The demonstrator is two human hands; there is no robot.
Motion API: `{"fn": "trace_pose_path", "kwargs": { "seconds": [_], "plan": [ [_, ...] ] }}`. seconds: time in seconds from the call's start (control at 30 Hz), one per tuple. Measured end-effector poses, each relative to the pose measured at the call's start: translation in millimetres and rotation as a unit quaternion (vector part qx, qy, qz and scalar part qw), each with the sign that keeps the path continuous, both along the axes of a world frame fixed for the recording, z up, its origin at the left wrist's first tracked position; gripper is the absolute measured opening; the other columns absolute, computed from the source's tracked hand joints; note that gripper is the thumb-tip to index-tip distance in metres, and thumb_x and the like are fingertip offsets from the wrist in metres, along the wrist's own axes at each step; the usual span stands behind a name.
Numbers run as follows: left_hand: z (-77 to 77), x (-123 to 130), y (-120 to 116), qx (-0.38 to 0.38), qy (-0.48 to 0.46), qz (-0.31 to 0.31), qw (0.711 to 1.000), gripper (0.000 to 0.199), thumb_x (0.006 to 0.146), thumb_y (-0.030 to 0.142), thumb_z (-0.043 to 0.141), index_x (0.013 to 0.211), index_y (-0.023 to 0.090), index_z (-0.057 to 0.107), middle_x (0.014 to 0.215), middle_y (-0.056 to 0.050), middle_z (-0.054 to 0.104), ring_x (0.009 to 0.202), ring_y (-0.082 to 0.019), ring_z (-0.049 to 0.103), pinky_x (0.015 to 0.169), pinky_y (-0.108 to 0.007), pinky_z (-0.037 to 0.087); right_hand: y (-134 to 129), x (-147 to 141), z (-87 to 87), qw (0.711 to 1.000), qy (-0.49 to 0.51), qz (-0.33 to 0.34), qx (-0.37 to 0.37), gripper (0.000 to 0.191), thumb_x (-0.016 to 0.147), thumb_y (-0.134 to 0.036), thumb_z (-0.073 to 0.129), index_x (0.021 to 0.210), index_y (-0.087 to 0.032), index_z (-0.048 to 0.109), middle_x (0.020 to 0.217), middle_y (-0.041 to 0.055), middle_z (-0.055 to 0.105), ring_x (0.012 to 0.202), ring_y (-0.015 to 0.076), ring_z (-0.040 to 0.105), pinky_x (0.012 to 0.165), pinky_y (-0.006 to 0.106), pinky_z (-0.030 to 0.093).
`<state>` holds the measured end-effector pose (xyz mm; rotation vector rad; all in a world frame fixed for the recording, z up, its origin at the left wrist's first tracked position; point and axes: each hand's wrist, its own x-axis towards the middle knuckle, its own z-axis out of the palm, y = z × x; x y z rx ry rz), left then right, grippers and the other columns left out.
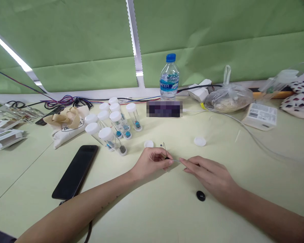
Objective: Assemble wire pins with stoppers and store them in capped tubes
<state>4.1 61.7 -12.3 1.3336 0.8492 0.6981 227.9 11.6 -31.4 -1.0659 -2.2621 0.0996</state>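
Near the middle of the table, my left hand (150, 163) pinches a small dark piece (167, 158) between thumb and fingers. From that piece a thin bent wire (164, 148) stands up, with a tiny dark bead near its end. A thin pale strand (176, 160) spans the gap between my two hands. At its right end my right hand (212, 172) is closed, fingertips pinching it. A black oval disc (200, 195) lies on the table below my right hand. Just behind my left hand is a white round cap (149, 144); another white cap (200, 141) lies farther right.
Several clear tubes with white lids (106, 134) stand at left, most with blue pieces inside. A phone (75, 172) and a cloth pouch (70, 126) lie left of them. Behind are a water bottle (169, 82), a pixelated device (164, 109), a plastic bag (228, 98) and a cable (253, 136).
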Motion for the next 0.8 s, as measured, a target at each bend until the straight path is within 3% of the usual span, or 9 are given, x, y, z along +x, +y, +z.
{"fn": "trace_pose_path", "kwargs": {
  "seconds": [0.2, 0.33, 0.63, 0.8],
  "plan": [
    [0.4, 2, -3, 0.008, -0.005, 0.018, 1.000, 0.020, 0.074, 0.033, 0.073, 0.075, 0.014, 0.068, 0.067, 0.000, 0.059, 0.058, -0.009, 0.051, 0.058, -0.024, 0.042, 1, -4, 9.1, 0.998, 0.003, 0.011, 0.067, 0.023, 0.095, -0.014, 0.046, 0.111, -0.022, 0.061, 0.079, 0.0001, 0.066, 0.063, 0.0096, 0.061, 0.061, 0.021, 0.050],
    [0.5, 2, -4, 0.015, -0.008, 0.017, 1.000, 0.018, 0.074, 0.032, 0.073, 0.075, 0.015, 0.068, 0.068, 0.000, 0.058, 0.059, -0.008, 0.050, 0.058, -0.023, 0.042, 2, -5, 11.7, 0.998, 0.000, 0.012, 0.055, 0.020, 0.096, -0.014, 0.045, 0.104, -0.021, 0.062, 0.078, 0.0007, 0.067, 0.063, 0.0102, 0.062, 0.060, 0.022, 0.050],
    [-0.3, 0, -3, 0.039, -0.005, -0.016, 0.999, 0.015, 0.078, 0.029, 0.069, 0.078, 0.014, 0.068, 0.069, 0.000, 0.057, 0.061, -0.008, 0.048, 0.058, -0.023, 0.040, 2, -2, 9.1, 0.999, -0.011, 0.026, 0.019, 0.033, 0.094, -0.006, 0.039, 0.118, -0.020, 0.056, 0.075, -0.0002, 0.064, 0.063, 0.0096, 0.060, 0.060, 0.022, 0.049],
    [1.8, 0, -2, 0.026, -0.003, -0.011, 1.000, 0.016, 0.077, 0.029, 0.070, 0.076, 0.013, 0.067, 0.067, 0.001, 0.056, 0.060, -0.008, 0.048, 0.057, -0.023, 0.039, 2, -1, 6.9, 0.999, -0.009, 0.028, 0.015, 0.029, 0.094, -0.008, 0.042, 0.118, -0.019, 0.055, 0.078, 0.0012, 0.064, 0.067, 0.0109, 0.061, 0.063, 0.023, 0.050]
  ]
}}
